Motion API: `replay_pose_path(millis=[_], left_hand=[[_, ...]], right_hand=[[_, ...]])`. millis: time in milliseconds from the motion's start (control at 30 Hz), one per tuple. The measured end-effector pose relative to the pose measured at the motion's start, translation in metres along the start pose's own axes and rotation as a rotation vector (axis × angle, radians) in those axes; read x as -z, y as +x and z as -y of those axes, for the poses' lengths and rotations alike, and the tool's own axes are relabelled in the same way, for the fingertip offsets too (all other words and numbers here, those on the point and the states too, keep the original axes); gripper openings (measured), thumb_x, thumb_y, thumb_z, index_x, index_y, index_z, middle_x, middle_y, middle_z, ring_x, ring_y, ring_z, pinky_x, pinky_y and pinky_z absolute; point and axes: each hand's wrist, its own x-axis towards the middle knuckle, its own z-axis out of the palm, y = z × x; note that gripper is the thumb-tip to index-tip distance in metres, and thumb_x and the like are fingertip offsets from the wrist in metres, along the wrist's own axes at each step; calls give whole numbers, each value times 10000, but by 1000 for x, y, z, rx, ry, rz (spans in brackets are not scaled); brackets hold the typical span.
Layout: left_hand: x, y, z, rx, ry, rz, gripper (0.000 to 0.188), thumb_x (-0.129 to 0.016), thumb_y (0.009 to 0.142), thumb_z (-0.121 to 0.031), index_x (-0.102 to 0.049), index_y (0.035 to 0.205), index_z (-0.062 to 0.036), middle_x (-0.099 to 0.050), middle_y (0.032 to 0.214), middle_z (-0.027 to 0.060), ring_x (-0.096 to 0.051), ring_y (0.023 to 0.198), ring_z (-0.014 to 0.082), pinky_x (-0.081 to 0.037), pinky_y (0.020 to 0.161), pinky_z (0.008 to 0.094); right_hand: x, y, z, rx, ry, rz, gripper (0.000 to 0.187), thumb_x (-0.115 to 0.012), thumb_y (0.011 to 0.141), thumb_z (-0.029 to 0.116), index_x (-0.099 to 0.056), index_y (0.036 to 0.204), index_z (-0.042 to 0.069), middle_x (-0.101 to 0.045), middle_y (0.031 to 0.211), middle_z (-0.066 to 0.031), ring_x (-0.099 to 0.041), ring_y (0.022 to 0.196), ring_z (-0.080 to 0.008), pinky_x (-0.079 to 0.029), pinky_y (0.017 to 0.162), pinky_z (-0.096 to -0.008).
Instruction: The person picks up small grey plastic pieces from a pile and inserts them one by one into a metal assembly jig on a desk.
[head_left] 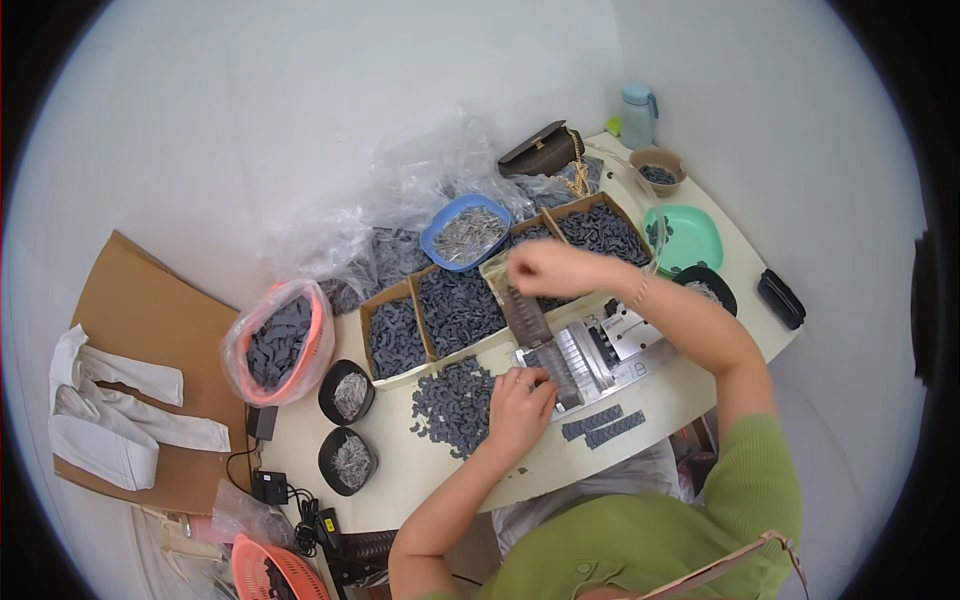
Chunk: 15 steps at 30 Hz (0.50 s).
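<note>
My left hand [522,405] is at the left end of a small metal machine [585,365], its fingers bent and pressed against the edge of the fixture. A ring is on one finger. Above it, my right hand [545,268] is closed in a pinch over the upper end of a dark see-through strip [527,320] that slopes down to the machine. Whatever its fingertips hold is too small to make out. A loose pile of small dark grey plastic pieces [455,405] lies left of my left hand. Two flat rows of joined grey pieces [604,427] rest in front of the machine.
Behind are cardboard boxes of grey pieces [460,312] and a blue tray of metal pins [468,235]. Black bowls of pins [350,462] and a bagged pink basket [318,335] stand left. A green tray [697,245], black case [782,300] and blue bottle [637,118] are right.
</note>
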Motion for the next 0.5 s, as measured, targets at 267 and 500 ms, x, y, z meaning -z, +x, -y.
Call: replay_pose_path(millis=[267, 500], left_hand=[[3, -11, -9, -130, 138, 63, 292, -709, 743, -147, -664, 1012, -42, -595, 1069, 100, -563, 957, 278, -439, 804, 391], [-1, -25, -20, -59, 215, 137, 485, -707, 763, -287, -607, 1140, 2, -507, 1244, 186, -488, 1140, 332, -389, 930, 442]], right_hand=[[-62, -74, 12, 199, -570, 79, 157, -595, 760, 132, -572, 823, -10, -579, 813, -138, -640, 744, -298, -530, 625, -381], [-70, -78, 11, 247, -574, 55, 135, -586, 756, 113, -580, 836, 5, -586, 837, -126, -641, 769, -285, -529, 639, -365]])
